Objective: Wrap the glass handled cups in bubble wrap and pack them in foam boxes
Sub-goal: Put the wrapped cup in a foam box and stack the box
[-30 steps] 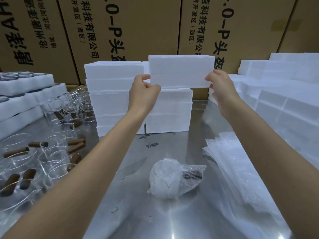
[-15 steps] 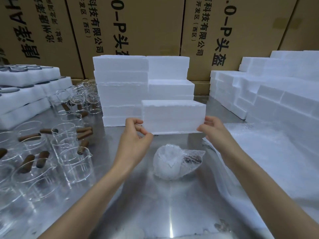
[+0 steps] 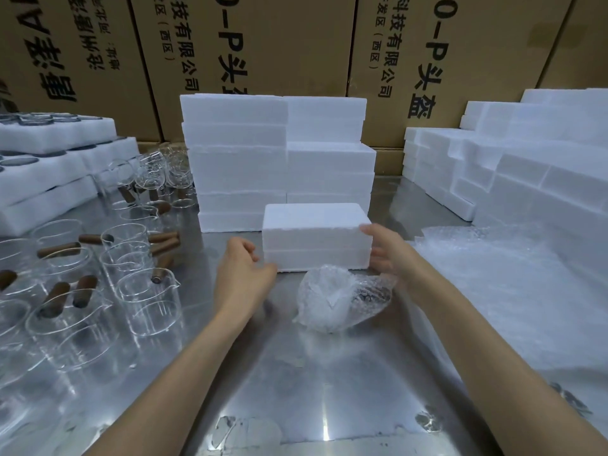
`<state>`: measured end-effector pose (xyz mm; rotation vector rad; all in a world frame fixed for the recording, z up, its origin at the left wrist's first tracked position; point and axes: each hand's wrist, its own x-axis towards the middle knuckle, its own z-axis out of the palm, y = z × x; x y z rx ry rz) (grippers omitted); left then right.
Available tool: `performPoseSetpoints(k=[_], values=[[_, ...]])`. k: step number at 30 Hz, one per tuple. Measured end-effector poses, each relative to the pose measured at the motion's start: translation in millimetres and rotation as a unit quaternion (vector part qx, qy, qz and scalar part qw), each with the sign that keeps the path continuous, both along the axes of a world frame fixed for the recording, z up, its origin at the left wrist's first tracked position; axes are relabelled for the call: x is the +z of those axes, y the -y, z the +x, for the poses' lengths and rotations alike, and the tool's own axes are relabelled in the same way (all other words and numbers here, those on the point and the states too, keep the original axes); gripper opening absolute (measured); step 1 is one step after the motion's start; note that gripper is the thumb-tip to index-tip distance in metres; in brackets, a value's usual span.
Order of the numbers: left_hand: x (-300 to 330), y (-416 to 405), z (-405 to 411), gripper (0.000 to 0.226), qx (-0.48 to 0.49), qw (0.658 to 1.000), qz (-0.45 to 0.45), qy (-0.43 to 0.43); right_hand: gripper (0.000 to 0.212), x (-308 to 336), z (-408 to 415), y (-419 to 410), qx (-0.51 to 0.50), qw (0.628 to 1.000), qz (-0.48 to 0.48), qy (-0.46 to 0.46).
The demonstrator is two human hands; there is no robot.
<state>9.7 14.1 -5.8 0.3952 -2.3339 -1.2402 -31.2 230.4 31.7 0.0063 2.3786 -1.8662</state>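
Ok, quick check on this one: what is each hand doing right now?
Left hand: fingers curled, thumb at the left end of the foam box; a grip cannot be told.
Right hand: fingers against the box's right end, holding it.

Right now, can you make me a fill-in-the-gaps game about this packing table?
1. The foam box between the left hand and right hand is coloured ____.
2. The wrapped cup is covered in ____ wrap.
3. The bare glass cups have handles coloured ____.
4. The big boxes behind the foam stack are made of ____.

Missing words: white; bubble; brown; cardboard
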Motion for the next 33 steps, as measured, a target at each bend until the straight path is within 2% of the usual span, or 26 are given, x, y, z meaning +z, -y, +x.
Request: performPoseSetpoints(k=[3, 7, 10, 12, 15, 18, 21, 23, 28, 30, 33], values=[[5.6, -1.5, 2.1, 0.047, -0.012, 0.998, 0.013, -0.059, 0.065, 3.6, -2.7, 3.2, -0.03, 0.999, -0.026, -0.015], [8.7, -8.2, 3.2, 0.054, -0.076, 0.994, 0.035, -0.072, 0.056, 1.3, 3.9, 15.1, -0.026, 0.998, -0.034, -0.047], [12.3, -13.9, 8.6, 0.07, -0.096, 0.99, 0.015, -0.098, 0.04, 3.5, 7.3, 14.7, -0.06, 0.989, -0.031, -0.13], [17.1, -16.8, 13.5, 0.078, -0.113, 0.985, 0.004, -0.127, 0.033, 7.1, 7.1, 10.9, -0.096, 0.982, -0.059, -0.154], [22.4, -21.3, 21.4, 0.08, -0.171, 0.972, -0.027, -0.157, 0.038, 10.3, 5.5, 5.5, -0.121, 0.973, -0.165, -0.104], [23.3, -25.1, 28.1, 0.08, -0.238, 0.958, -0.016, -0.16, 0.027, 15.1, 7.7, -1.6, -0.107, 0.928, -0.357, -0.026], [23.2, -25.9, 32.4, 0.086, -0.277, 0.951, 0.009, -0.137, 0.03, 15.6, 10.9, -14.1, -0.077, 0.834, -0.546, 0.009], [21.5, -28.0, 34.1, 0.098, -0.307, 0.947, -0.02, -0.096, 0.038, 14.5, 10.6, -19.5, -0.065, 0.784, -0.618, 0.017], [10.8, -34.9, 33.4, 0.112, -0.361, 0.924, -0.126, -0.004, 0.038, 9.3, 11.1, -19.9, -0.073, 0.767, -0.637, 0.012], [8.3, -35.6, 32.4, 0.102, -0.345, 0.927, -0.145, -0.011, 0.036, 7.8, 11.5, -20.3, -0.078, 0.767, -0.637, 0.014], [10.2, -35.3, 30.8, 0.075, -0.308, 0.941, -0.131, -0.056, 0.031, 7.1, 12.3, -21.7, -0.085, 0.758, -0.647, 0.017]])
